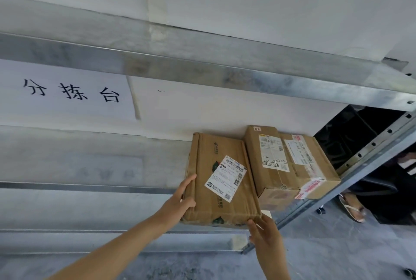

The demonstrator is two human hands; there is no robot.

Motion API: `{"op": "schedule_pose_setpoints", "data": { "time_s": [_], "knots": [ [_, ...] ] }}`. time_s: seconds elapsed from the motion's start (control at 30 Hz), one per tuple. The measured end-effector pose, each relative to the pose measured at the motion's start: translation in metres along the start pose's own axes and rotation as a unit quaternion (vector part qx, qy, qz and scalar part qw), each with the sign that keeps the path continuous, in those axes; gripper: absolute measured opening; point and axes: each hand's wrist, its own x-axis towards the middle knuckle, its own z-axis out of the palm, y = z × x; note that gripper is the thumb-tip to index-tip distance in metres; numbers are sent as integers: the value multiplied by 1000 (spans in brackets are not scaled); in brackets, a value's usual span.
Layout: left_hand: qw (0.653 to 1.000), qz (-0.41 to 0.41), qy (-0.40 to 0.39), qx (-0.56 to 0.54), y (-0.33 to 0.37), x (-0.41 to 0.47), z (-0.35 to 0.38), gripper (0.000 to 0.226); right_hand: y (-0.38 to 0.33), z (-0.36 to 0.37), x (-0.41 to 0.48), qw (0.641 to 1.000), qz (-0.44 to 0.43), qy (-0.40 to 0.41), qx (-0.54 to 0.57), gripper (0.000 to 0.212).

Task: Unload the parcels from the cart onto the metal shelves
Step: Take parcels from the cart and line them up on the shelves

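1 parcel [221, 180]: left hand [183, 198] grips its left edge, right hand [265, 232] rests straight fingers on its near corner.

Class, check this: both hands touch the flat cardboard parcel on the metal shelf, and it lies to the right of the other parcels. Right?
No. In the head view the flat cardboard parcel lies to the left of the other parcels, not the right. The left hand and right hand do touch it on the metal shelf.
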Motion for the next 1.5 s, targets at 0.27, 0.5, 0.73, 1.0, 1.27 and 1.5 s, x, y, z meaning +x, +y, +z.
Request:
{"op": "schedule_pose_setpoints", "data": {
  "time_s": [0.27, 0.5, 0.73, 1.0, 1.27, 1.5],
  "knots": [
    [1000, 8, 2, 6, 7, 10, 10, 80, -4, 12, 13, 997, 3, 43, -67, 25],
    [999, 20, 17, -20, 9, 13, 9, 68, -15, 25, 15, 992, 13, 99, -75, 27],
    [995, 59, 47, 60, 6, 10, -3, 68, -29, 42, 16, 967, 221, 97, 85, 38],
    [912, 129, 287, 262, 7, -23, -102, 69, -57, 105, -39, 968, 120, -204, -87, 21],
    [776, 35, 416, 473, -17, -101, -185, 81, -119, 154, -30, 892, -278, -270, -232, 57],
    [694, -64, 497, 517, -53, -176, -223, 86, -154, 235, -46, 786, -424, -303, -334, 74]
  ]
}}
